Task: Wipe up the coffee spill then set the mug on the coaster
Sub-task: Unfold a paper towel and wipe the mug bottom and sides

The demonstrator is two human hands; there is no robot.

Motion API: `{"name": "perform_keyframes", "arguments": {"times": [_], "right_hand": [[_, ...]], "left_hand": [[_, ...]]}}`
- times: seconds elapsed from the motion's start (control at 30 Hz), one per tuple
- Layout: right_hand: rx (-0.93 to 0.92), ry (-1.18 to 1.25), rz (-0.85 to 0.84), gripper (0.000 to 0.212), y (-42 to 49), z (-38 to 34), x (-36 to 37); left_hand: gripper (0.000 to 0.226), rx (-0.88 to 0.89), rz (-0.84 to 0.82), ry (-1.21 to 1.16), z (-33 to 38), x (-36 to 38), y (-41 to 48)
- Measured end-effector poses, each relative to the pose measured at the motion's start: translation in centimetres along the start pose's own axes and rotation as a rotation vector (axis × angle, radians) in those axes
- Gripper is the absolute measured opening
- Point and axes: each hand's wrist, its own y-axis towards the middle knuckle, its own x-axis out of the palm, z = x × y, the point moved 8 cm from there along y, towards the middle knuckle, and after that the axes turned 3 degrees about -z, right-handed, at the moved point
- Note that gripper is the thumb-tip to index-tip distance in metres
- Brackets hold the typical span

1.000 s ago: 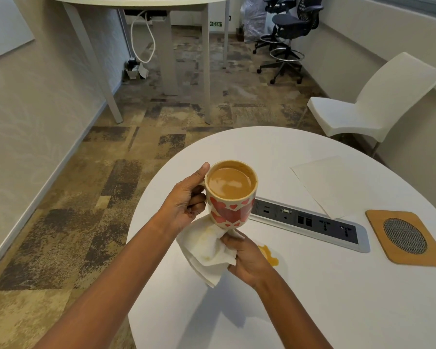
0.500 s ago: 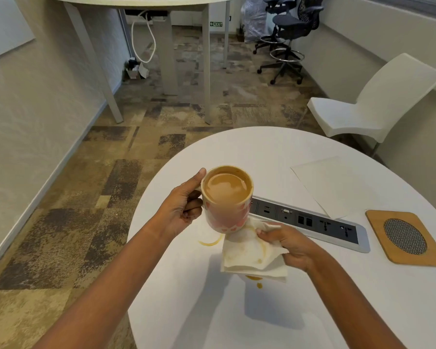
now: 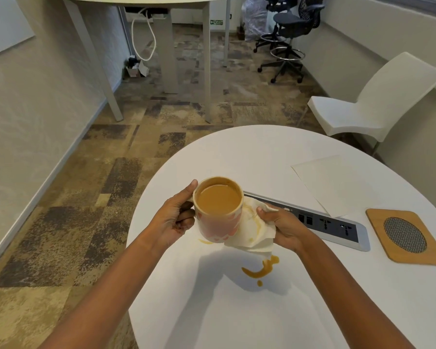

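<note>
My left hand (image 3: 176, 219) holds a white mug with red hearts (image 3: 218, 212) by its handle, raised above the white round table (image 3: 249, 152); the mug is full of milky coffee. My right hand (image 3: 283, 226) grips a crumpled, coffee-stained paper napkin (image 3: 251, 230) just right of the mug, also off the table. A brown coffee spill (image 3: 261, 269) lies on the table below the napkin, and a thin coffee arc (image 3: 205, 241) shows under the mug. The wooden coaster with a mesh centre (image 3: 405, 235) sits at the table's right side, apart from both hands.
A grey power-socket strip (image 3: 337, 226) is set into the table between my hands and the coaster. A clean flat napkin (image 3: 335, 183) lies behind it. A white chair (image 3: 378, 102) stands beyond the table on the right. Carpet floor lies left of the table edge.
My right hand has swung the napkin from under the mug's left to its right side, uncovering the spill. The mug has sunk a little and stayed in my left hand.
</note>
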Motion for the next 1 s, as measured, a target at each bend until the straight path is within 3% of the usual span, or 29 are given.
{"name": "perform_keyframes", "arguments": {"times": [0.1, 0.2, 0.4, 0.53, 0.67, 0.77, 0.9, 1.0], "right_hand": [[-0.089, 0.163, 0.004, 0.023, 0.5, -0.4, 0.1], [-0.242, 0.138, 0.038, 0.025, 0.9, -1.7, 0.0], [-0.44, -0.505, 0.447, 0.033, 1.9, -3.4, -1.4], [-0.564, -0.886, 0.494, 0.04, 3.3, -2.7, 0.1], [-0.433, -1.222, 0.396, 0.062, 6.5, 0.5, 1.1], [-0.264, -1.412, 0.3, 0.067, 8.8, 3.2, 1.8], [-0.098, -1.601, 0.203, 0.054, 10.9, 6.7, 2.7], [-0.091, -1.742, 0.212, 0.051, 11.5, 8.4, 3.1]], "left_hand": [[0.034, 0.018, 0.042, -0.054, -0.2, -1.2, 0.2], [0.044, 0.043, 0.061, -0.069, -0.3, -2.3, 0.4], [0.051, 0.072, 0.098, -0.087, -0.6, -4.5, 1.6], [0.046, 0.096, 0.123, -0.096, -0.7, -5.9, 2.7], [0.036, 0.109, 0.157, -0.104, -0.7, -7.3, 4.0], [0.029, 0.122, 0.162, -0.093, -0.6, -8.1, 4.8], [0.028, 0.126, 0.181, -0.09, -0.6, -8.9, 5.6], [0.026, 0.131, 0.18, -0.097, -0.4, -9.1, 6.0]]}}
